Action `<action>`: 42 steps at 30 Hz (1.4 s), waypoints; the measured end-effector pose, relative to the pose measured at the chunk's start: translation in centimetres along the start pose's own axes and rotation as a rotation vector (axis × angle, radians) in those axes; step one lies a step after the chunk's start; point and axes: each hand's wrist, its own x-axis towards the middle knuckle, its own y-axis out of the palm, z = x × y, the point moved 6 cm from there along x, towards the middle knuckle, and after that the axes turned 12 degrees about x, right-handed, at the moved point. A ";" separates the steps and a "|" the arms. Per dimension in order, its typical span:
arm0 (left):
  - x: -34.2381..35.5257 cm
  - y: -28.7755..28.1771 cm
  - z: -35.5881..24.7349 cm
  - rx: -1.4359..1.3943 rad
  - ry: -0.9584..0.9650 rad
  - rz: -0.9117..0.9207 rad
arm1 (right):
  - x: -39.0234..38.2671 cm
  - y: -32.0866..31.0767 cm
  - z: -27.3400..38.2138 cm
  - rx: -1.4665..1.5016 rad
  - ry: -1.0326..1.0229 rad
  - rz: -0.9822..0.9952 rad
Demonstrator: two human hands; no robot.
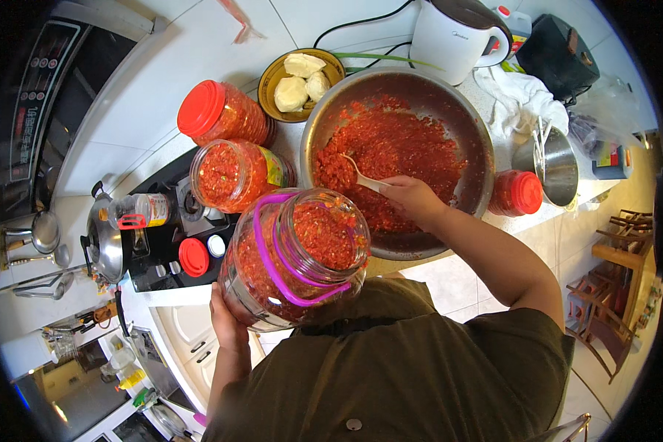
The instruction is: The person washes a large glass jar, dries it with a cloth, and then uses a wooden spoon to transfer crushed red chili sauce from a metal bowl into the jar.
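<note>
My left hand (230, 321) is closed around the lower side of a big clear jar (244, 267) with a purple carrying handle. The jar is tilted, its mouth uncovered, and chopped red chili fills it nearly to the neck. My right hand (414, 200) grips a pale spoon (368, 182), its bowl end dipped into the chili mash (412, 158) at the left of a wide metal basin (480, 140). Bare metal shows through a thin red film on the basin's right side. Just beyond the held jar stands an uncovered chili jar (232, 177), beside a red-lidded one (225, 114).
A brown bowl (265, 92) with pale chunks sits behind the basin, near a white kettle (449, 40). To the right are a small red-lidded jar (514, 193), a steel pot (560, 173) and a white cloth (523, 99). A loose red lid (194, 257) lies on the black stove (155, 258).
</note>
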 end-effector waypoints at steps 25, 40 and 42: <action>-1.3 2.4 -2.6 0.092 -0.015 -0.003 | -23.3 7.8 5.5 -0.693 -0.730 -0.215; -1.2 2.2 -2.0 0.065 0.044 0.034 | -15.9 -5.2 7.2 -1.613 -0.387 -0.531; -1.3 1.6 -1.8 0.070 0.036 -0.041 | -13.4 -6.6 5.9 -1.560 -0.283 -0.456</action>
